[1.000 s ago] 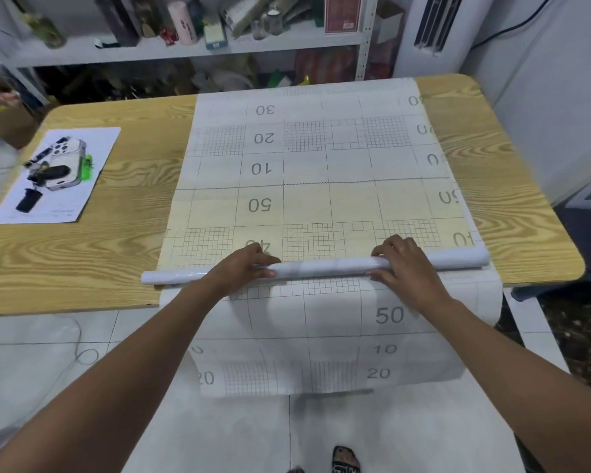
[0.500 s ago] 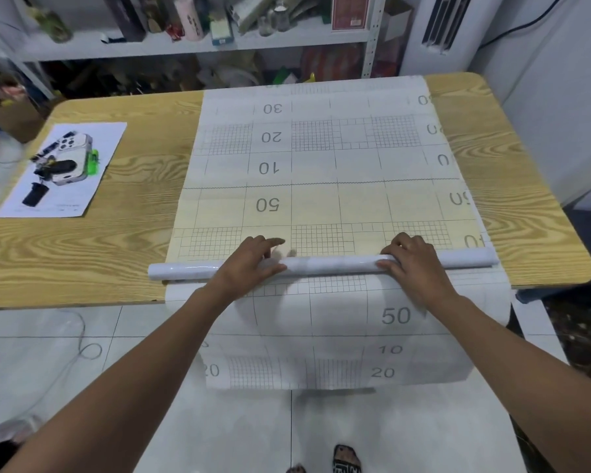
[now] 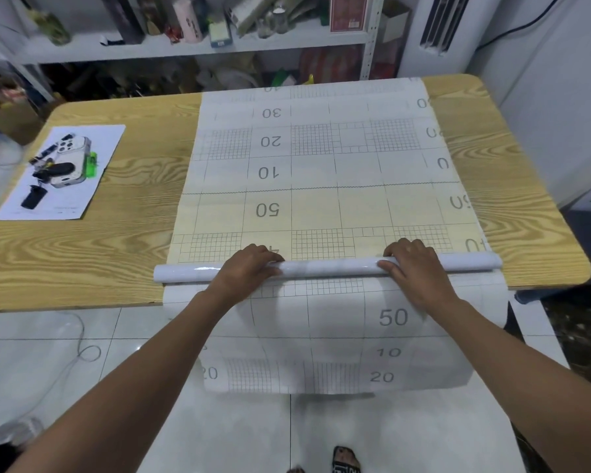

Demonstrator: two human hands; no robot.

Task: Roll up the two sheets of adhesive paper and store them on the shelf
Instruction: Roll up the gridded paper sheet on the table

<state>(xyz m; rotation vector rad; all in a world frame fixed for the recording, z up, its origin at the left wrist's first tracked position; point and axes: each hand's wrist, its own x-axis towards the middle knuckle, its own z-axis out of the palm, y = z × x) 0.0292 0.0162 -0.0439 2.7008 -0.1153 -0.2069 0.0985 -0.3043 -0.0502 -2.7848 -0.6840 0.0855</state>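
Observation:
A sheet of adhesive paper [image 3: 321,172] with printed grid and numbers lies flat across the wooden table [image 3: 82,247]. Near the table's front edge part of the paper is wound into a thin white roll [image 3: 328,268]. A second sheet [image 3: 338,336] lies beneath and hangs down over the front edge. My left hand [image 3: 249,268] grips the roll left of its middle, fingers curled over the top. My right hand [image 3: 413,264] grips it right of the middle, thumb on the near side. The shelf [image 3: 198,49] stands behind the table.
A white paper sheet [image 3: 65,172] with a phone, a green item and small dark tools lies at the table's left. The shelf holds several bottles and boxes. A white air conditioner [image 3: 440,25] stands at the back right. A cable [image 3: 79,343] lies on the tiled floor.
Both hands have shifted their fingers slightly over the roll; the roll stays near the front edge. The camera has tilted a little.

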